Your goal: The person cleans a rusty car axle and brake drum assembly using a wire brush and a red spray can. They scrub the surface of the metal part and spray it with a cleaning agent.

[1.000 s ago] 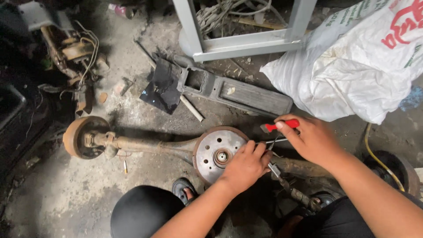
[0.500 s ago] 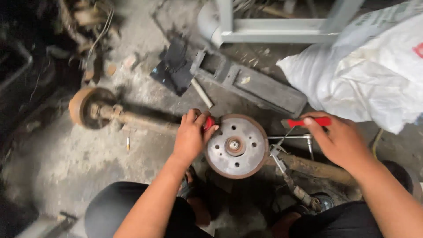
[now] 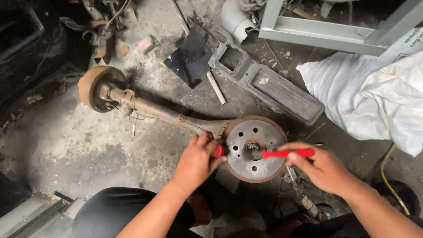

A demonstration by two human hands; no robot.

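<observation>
Your left hand (image 3: 198, 159) is closed around a small red-handled tool (image 3: 217, 151) at the left edge of the rusty brake drum (image 3: 254, 148). Your right hand (image 3: 324, 169) pinches a red-handled screwdriver (image 3: 287, 153), tip at the drum's centre hub. The drum sits on the floor (image 3: 88, 150) at the near end of the axle (image 3: 163, 113). A white sack (image 3: 374, 97) lies far right.

A bulging white sack (image 3: 374, 97) lies upper right, seemingly printed near its top edge.
</observation>
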